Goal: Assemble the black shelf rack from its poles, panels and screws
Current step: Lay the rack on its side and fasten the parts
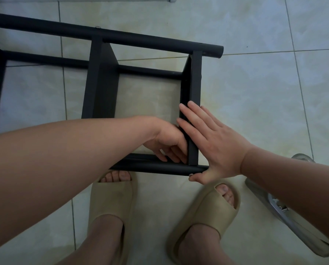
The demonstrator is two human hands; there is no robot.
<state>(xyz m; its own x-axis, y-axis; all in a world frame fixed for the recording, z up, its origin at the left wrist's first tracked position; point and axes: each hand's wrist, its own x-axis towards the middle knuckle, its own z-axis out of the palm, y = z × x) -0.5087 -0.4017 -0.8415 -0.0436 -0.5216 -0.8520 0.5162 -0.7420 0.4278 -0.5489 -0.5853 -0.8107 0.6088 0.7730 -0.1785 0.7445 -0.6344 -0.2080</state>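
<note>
The black shelf rack (102, 77) is laid on its side on the tiled floor (255, 92). A middle panel (100, 83) and an end panel (194, 88) are fixed between the far pole (140, 38) and the near pole (152, 167). A silver screw (191, 175) is seen at the near pole's end.

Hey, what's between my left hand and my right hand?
The head view shows the black end panel between them: left hand at its inner side, right hand flat over its top edge.

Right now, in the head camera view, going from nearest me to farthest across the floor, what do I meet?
Tan slippers → near black pole → end panel → far black pole.
</note>
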